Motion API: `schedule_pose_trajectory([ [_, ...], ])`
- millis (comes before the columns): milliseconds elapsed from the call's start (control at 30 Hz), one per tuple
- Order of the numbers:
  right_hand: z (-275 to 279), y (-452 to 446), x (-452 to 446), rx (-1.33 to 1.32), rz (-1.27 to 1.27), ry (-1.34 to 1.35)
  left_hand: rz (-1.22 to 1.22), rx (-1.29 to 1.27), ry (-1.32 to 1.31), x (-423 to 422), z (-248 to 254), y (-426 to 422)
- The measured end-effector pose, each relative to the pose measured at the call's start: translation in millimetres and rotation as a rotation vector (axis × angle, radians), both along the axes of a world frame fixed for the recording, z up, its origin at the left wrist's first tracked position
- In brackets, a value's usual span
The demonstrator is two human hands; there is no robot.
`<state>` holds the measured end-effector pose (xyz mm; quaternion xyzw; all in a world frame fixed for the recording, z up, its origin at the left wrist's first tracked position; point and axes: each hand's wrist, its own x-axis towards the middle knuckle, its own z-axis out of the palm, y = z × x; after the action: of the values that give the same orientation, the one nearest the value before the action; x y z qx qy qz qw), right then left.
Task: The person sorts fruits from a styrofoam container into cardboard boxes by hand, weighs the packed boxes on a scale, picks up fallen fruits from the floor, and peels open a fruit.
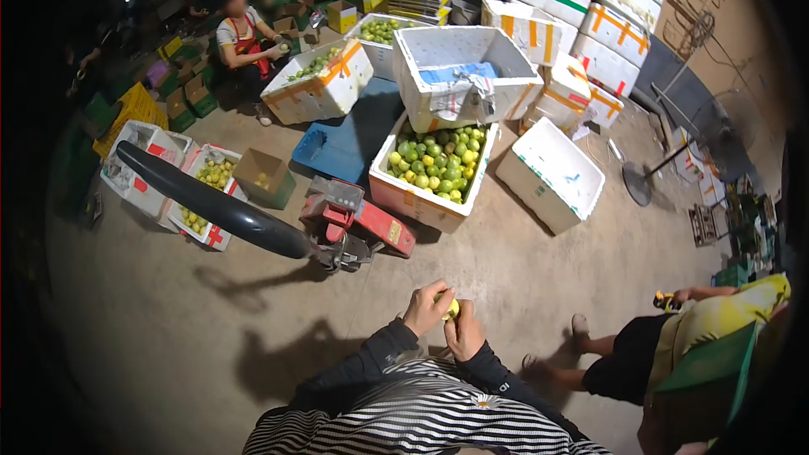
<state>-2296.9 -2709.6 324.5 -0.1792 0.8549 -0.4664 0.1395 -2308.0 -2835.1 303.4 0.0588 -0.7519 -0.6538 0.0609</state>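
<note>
In front of my striped shirt, my left hand curls its fingers around a small yellow-green fruit, which looks like a lime. My right hand is closed, its thumb and fingers pressed against the fruit's near side. Much of the fruit is covered by the fingers. Beyond my hands, a white foam box is filled with green and yellow fruit of similar look. An open foam box rests over its back rim, with blue and white wrapping inside.
A red pallet jack with a long black handle stands at left, by a blue pallet. A white foam box sits right. A person in yellow is close on my right; another person sits back left.
</note>
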Motion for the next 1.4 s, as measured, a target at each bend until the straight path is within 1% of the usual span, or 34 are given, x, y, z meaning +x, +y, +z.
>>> schedule_pose_trajectory([
  [67, 0, 3, 7, -0.027, -0.011, 0.036, -0.055, 0.002, 0.009, 4, -2, 0],
  [100, -1, 5, 10, 0.009, 0.011, 0.055, -0.071, 0.001, 0.020, 6, -4, 0],
  [167, -3, 9, 15, 0.082, 0.076, 0.106, -0.109, 0.059, -0.004, 13, -7, -1],
  [233, -2, 15, 20, 0.076, 0.153, 0.120, -0.150, 0.106, -0.012, 22, -3, -5],
  [267, -3, 17, 22, 0.071, 0.189, 0.131, -0.173, 0.094, 0.049, 24, -6, -6],
  [300, -4, 20, 25, 0.053, 0.227, 0.159, -0.231, 0.138, -0.039, 28, -4, -9],
  [367, -7, 30, 33, 0.027, 0.295, 0.212, -0.355, 0.233, -0.218, 39, 19, -10],
  [400, -1, 37, 39, 0.023, 0.305, 0.212, -0.387, 0.301, -0.436, 46, 32, -8],
  [500, 10, 60, 59, 0.081, 0.260, 0.147, -0.463, 0.392, -0.579, 57, 36, 8],
  [533, 2, 67, 64, -0.034, 0.140, 0.245, -0.425, 0.425, -0.542, 59, 23, 19],
  [567, 5, 72, 66, -0.139, 0.063, 0.288, -0.387, 0.490, -0.511, 58, 17, 30],
  [600, 9, 81, 69, -0.116, 0.022, 0.219, -0.346, 0.638, -0.620, 58, 36, 41],
  [633, 38, 87, 77, -0.144, -0.023, 0.134, -0.333, 0.636, -0.638, 58, 39, 51],
  [733, 55, 111, 101, -0.242, -0.157, 0.232, -0.463, 0.621, -0.588, 68, 66, 83],
  [767, 55, 118, 111, -0.302, -0.191, 0.298, -0.489, 0.600, -0.548, 75, 71, 95],
  [833, 50, 136, 126, -0.238, -0.258, 0.301, -0.483, 0.533, -0.528, 90, 76, 118],
  [900, 44, 148, 144, -0.221, -0.317, 0.320, -0.475, 0.565, -0.575, 102, 72, 136],
  [933, 40, 154, 153, -0.286, -0.337, 0.291, -0.500, 0.524, -0.580, 109, 69, 143],
  [1033, 32, 175, 184, -0.205, -0.360, 0.293, -0.557, 0.436, -0.610, 133, 56, 162],
  [1233, 25, 196, 235, -0.204, -0.494, 0.283, -0.729, 0.302, -0.611, 171, 54, 192],
  [1367, 32, 208, 263, -0.221, -0.580, 0.293, -0.881, 0.310, -0.817, 184, 66, 206],
  [1400, 35, 212, 269, -0.209, -0.564, 0.306, -0.927, 0.295, -0.905, 183, 63, 207],
])
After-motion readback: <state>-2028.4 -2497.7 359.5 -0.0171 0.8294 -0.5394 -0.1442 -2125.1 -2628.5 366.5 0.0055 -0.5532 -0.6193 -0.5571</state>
